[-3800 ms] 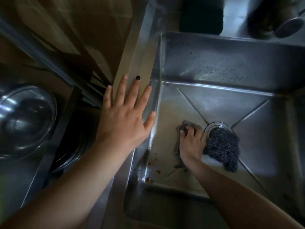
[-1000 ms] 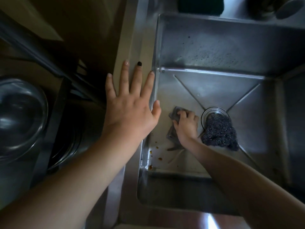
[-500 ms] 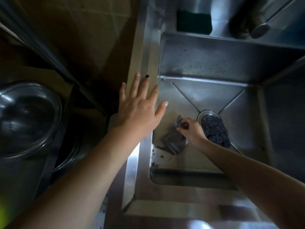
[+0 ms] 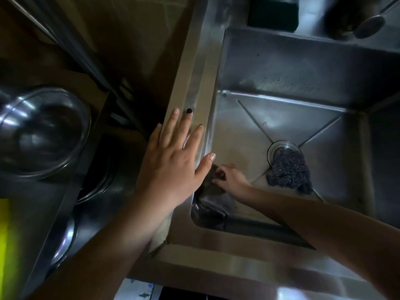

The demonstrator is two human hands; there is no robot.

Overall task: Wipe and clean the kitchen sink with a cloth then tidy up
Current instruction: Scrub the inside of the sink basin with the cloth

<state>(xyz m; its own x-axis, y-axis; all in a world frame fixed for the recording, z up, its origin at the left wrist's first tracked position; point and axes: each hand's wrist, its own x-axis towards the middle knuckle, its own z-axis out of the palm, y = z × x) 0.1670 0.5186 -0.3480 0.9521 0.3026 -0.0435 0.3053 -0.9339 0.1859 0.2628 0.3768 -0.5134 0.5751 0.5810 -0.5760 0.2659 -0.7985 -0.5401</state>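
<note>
The steel sink (image 4: 281,68) fills the right half of the head view. My right hand (image 4: 230,177) is down in the basin's near-left corner, fingers closed on a grey cloth (image 4: 211,198) that is bunched against the left wall. My left hand (image 4: 173,161) lies flat with fingers spread on the sink's left rim, partly hiding the cloth. A dark steel-wool scrubber (image 4: 289,169) lies beside and partly over the round drain (image 4: 279,146).
A dark sponge (image 4: 272,11) sits on the ledge behind the sink, next to a ladle (image 4: 370,23). Steel bowls (image 4: 41,131) stand on the dark rack at the left. The front rim (image 4: 227,256) of the sink runs below my arms.
My right hand has dragged the cloth from beside the drain leftward into the basin's near-left corner. The left hand has stayed on the rim. The brown spots near that corner are now covered.
</note>
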